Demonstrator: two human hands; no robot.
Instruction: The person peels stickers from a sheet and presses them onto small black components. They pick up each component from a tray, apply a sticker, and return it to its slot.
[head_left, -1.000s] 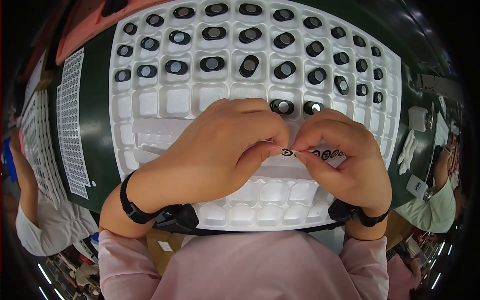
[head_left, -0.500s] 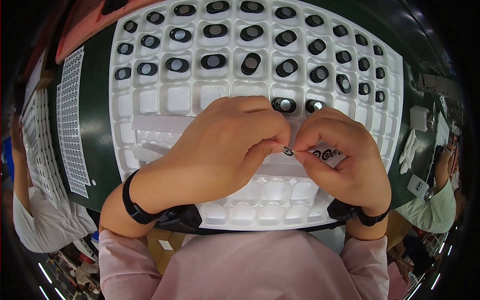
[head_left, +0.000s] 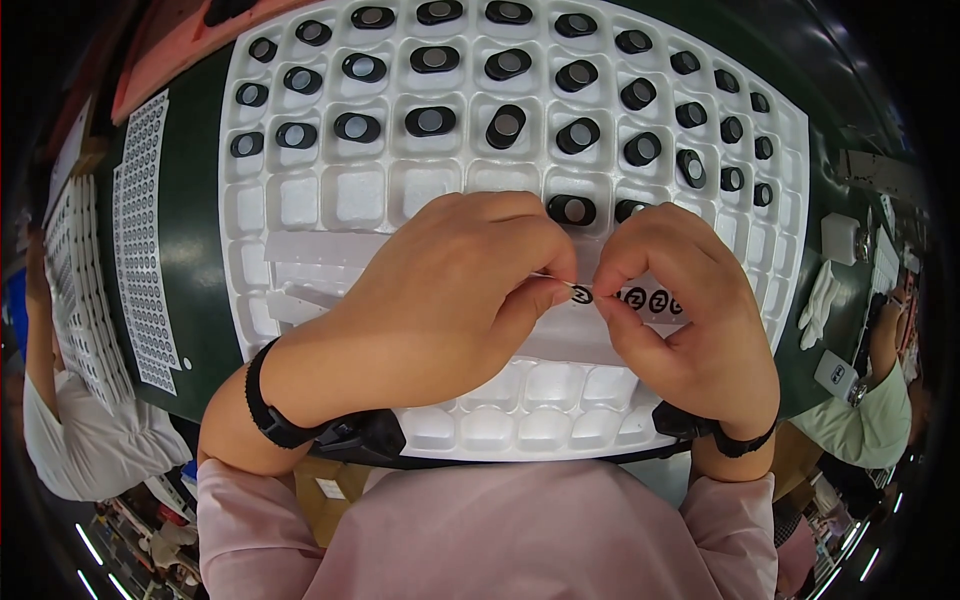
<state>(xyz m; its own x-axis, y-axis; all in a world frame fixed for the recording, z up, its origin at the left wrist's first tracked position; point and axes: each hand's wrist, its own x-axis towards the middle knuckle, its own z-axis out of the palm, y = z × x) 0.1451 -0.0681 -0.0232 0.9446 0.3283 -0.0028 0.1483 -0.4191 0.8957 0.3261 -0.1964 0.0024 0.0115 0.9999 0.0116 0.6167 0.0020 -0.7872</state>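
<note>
My left hand (head_left: pixel 470 280) is closed, thumb and forefinger pinching a white strip of stickers (head_left: pixel 640 318). A small round black-and-white sticker (head_left: pixel 582 294) shows just beyond its fingertips. My right hand (head_left: pixel 690 300) is also closed, its thumb and forefinger meeting at that sticker's right edge. More round stickers on the strip appear through the loop of the right hand's fingers. Both hands hover over a white moulded tray (head_left: pixel 240 290). Just beyond them, a black oval part with a grey disc (head_left: pixel 572 209) sits in a pocket; another black part (head_left: pixel 628 209) is partly hidden by my right hand.
Several rows of similar black parts (head_left: pixel 430 121) fill the tray's far pockets. White paper strips (head_left: pixel 325 248) lie across its left side. Sticker sheets (head_left: pixel 145 240) rest on the green table (head_left: pixel 200 210); stacked trays (head_left: pixel 80 290) stand further left. A white glove (head_left: pixel 818 305) lies right. People sit on both sides.
The sticker by my left fingertips now faces up more fully. My right fingertips have moved slightly up and right, and more of the strip's stickers show. The tray has shifted slightly in view.
</note>
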